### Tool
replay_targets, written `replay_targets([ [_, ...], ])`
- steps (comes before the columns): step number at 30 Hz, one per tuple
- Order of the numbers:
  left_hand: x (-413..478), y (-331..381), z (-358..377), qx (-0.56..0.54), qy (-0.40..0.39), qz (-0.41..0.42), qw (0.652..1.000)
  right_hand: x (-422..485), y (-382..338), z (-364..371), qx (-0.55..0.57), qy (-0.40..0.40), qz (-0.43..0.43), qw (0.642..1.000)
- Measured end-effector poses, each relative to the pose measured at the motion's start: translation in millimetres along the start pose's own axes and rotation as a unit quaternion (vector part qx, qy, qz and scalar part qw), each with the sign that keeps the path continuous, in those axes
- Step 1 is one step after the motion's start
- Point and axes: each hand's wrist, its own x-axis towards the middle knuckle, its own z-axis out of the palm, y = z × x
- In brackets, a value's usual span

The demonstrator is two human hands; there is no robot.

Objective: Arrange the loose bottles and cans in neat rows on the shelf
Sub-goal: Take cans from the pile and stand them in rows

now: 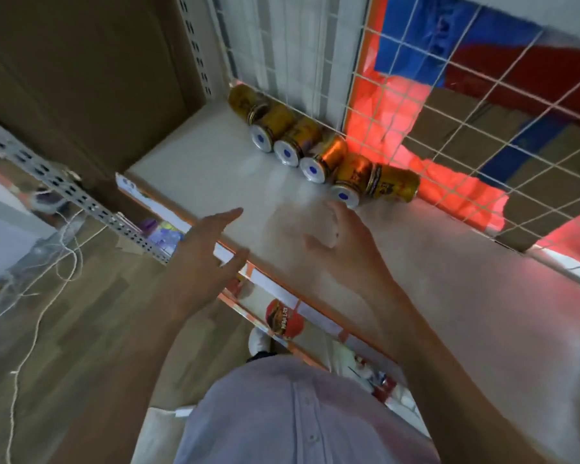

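a row of gold and orange metal cans (315, 152) lies on its side along the back of the pale flat shelf (208, 169), up against the white wire grid panel (466, 95). most of the cans touch one another and turn their silver ends, each with a blue dot, towards the person. the last gold can (394, 187), at the right end of the row, lies crosswise behind its neighbour.

the left hand (205, 252) hovers over the front edge of the shelf. its fingers (228, 216) are straight and spread wide, the thumb is held apart, and it holds nothing and touches no can.

the right hand (349, 256) reaches in over the shelf, blurred. its fingers (337, 212) are loosely stretched out and hold nothing. the tips lie just beside the silver end of the near orange can (349, 185). the blur hides whether they touch it.

a red and orange labelled container (283, 318) sits on a lower shelf below the front edge.
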Motion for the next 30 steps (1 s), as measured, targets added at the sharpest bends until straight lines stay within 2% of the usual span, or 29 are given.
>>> replay_targets([
  [5, 68.9, -23.9, -17.3, 0.016, -0.044, 0.045, 0.998, 40.0, -18.9, 10.7, -0.023, 0.056, 0.03, 0.998],
  [11, 137.7, -33.3, -13.6, 0.032, -0.059, 0.101, 0.993, 86.6, -30.7, 22.7, -0.048, 0.091, 0.044, 0.994],
  [15, 198.8, -45.5, -9.0, 0.055, -0.059, 0.097, 0.992, 134.0, -50.6, 35.4, -0.088, 0.117, 0.013, 0.989],
  [19, 266.9, -59.3, -3.9, 0.063, -0.024, 0.037, 0.997, 192.0, -73.7, 50.2, -0.18, 0.132, -0.019, 0.975],
  [23, 320.3, -70.5, 5.0, 0.119, -0.028, 0.018, 0.992, 242.4, -75.2, 63.3, -0.27, 0.091, 0.03, 0.958],
  [26, 344.2, -77.2, 9.4, 0.115, -0.059, 0.031, 0.991, 255.7, -64.0, 67.4, -0.217, 0.131, 0.058, 0.966],
  [30, 357.1, -85.2, 11.0, 0.08, -0.087, 0.048, 0.992, 258.4, -55.6, 65.4, -0.196, 0.135, 0.028, 0.971],
])
